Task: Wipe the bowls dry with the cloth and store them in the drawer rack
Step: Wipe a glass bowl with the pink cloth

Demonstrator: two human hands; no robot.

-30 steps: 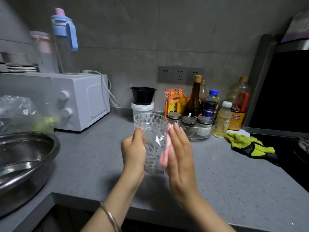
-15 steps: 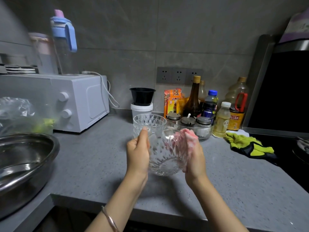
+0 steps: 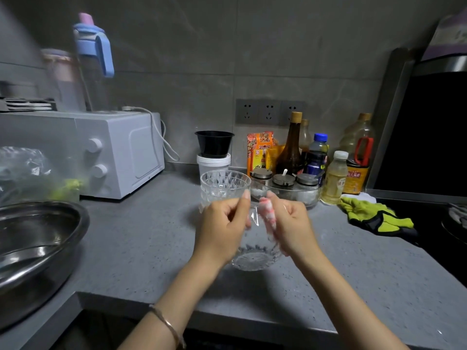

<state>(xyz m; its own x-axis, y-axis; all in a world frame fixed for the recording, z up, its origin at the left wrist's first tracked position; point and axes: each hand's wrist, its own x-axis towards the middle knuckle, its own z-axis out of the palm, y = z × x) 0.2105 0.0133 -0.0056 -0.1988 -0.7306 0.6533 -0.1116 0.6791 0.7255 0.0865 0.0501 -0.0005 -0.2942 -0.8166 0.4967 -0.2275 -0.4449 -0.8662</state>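
Left hand [image 3: 222, 228] grips the glass bowl [image 3: 252, 258] at 9 o'clock; right hand [image 3: 290, 228] pinches the cloth [image 3: 268, 213] at 3 o'clock

There are 2 hands, the left hand [image 3: 222, 228] and the right hand [image 3: 290, 227], with 1 pink cloth [image 3: 268, 213] and 1 glass bowl [image 3: 255, 257] near the middle, plus 1 stack of glass bowls [image 3: 224, 186] just beyond (how many are in it is unclear). To the left are 1 metal basin [image 3: 38, 248] and 1 microwave [image 3: 118, 152] with 2 knobs [image 3: 94, 145]. At the far side are 3 wall sockets [image 3: 270, 112], 5 bottles [image 3: 290, 152], 3 lidded jars [image 3: 283, 180], 1 black bowl [image 3: 214, 145] on 1 white tub [image 3: 213, 164], and 1 bunch of yellow-green gloves [image 3: 374, 215] to the right.
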